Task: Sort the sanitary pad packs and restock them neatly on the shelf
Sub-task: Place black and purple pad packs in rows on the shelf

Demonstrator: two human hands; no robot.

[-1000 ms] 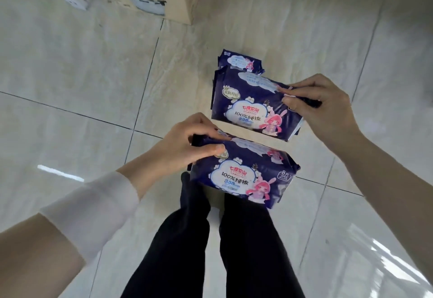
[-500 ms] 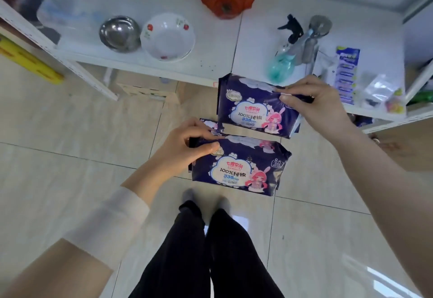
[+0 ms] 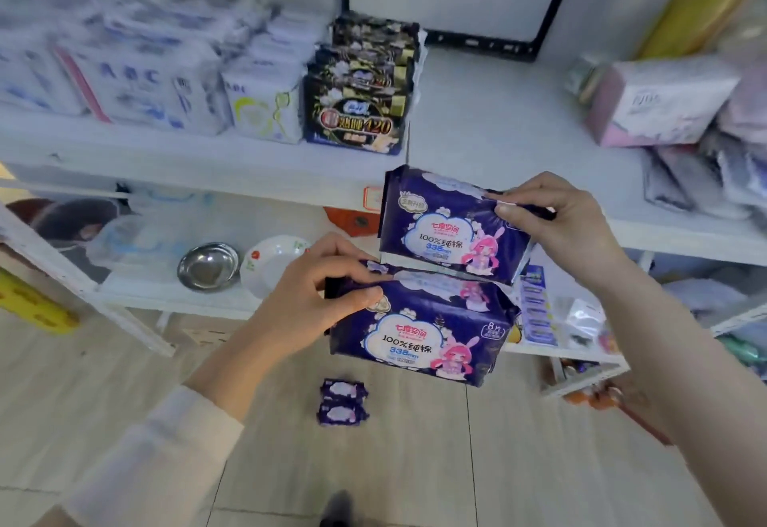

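- Now, your right hand [image 3: 556, 228] pinches the top right corner of the upper purple pack [image 3: 440, 232] between thumb and curled fingers, holding it in the air in front of the shelf [image 3: 489, 120] edge.
- Your left hand [image 3: 307, 302] grips the top left edge of the lower purple pack [image 3: 419, 340], thumb in front and fingers curled over the seam, and holds it above the floor.
- Both packs lie with the long axis running left to right and dipping a little toward the right. Their printed faces are turned toward you, with the writing upright.
- The upper pack's bottom edge sits right at the lower pack's top edge; you cannot tell whether they touch.
- Each face reads "七度空间", "100%纯棉" and "338mm" in a white cloud, with a pink-haired cartoon girl with rabbit ears at its right. The lower pack also shows "8片" near its top right corner.
- Two small purple packs [image 3: 343, 402] lie on the tiled floor below, one just behind the other.
- On the shelf, a row of black packs [image 3: 357, 120] marked "420" stands beside white packs [image 3: 137, 82] lettered "ABC"; a pink and white pack [image 3: 660, 103] sits well to the right.
- On the lower tier stand a steel bowl [image 3: 207, 267] and a white bowl [image 3: 269, 265], side by side.
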